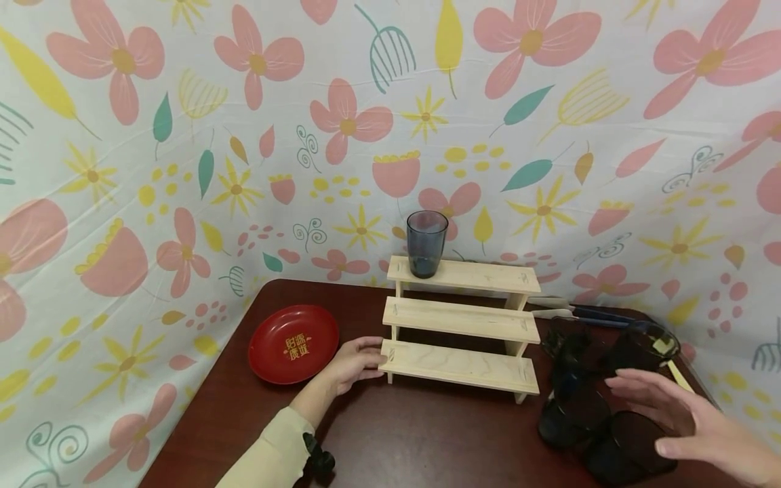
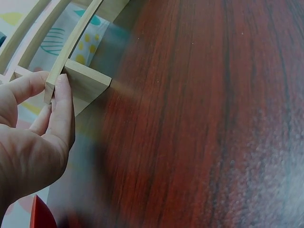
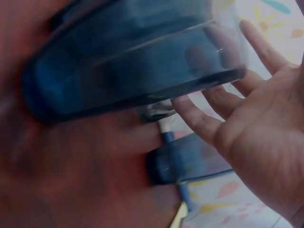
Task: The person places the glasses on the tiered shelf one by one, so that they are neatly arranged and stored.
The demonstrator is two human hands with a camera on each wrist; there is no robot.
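A three-step wooden shelf point(image 1: 460, 367) stands at the back of the table. My left hand point(image 1: 352, 366) pinches the left end of its lowest board between thumb and fingers, plain in the left wrist view at the board's end point(image 2: 56, 85). One dark blue glass point(image 1: 426, 247) stands upright on the left part of the top step. At the right, my right hand point(image 1: 702, 417) is spread beside several dark glasses point(image 1: 631, 444). In the right wrist view its fingers lie extended along the near blue glass point(image 3: 128, 71); whether they touch it I cannot tell.
A red plate point(image 1: 271, 339) with gold characters lies left of the shelf. Cutlery with dark blue handles point(image 1: 601, 317) lies behind the glasses at the right. A flower-printed cloth point(image 1: 342, 183) hangs behind the brown table point(image 1: 427, 440).
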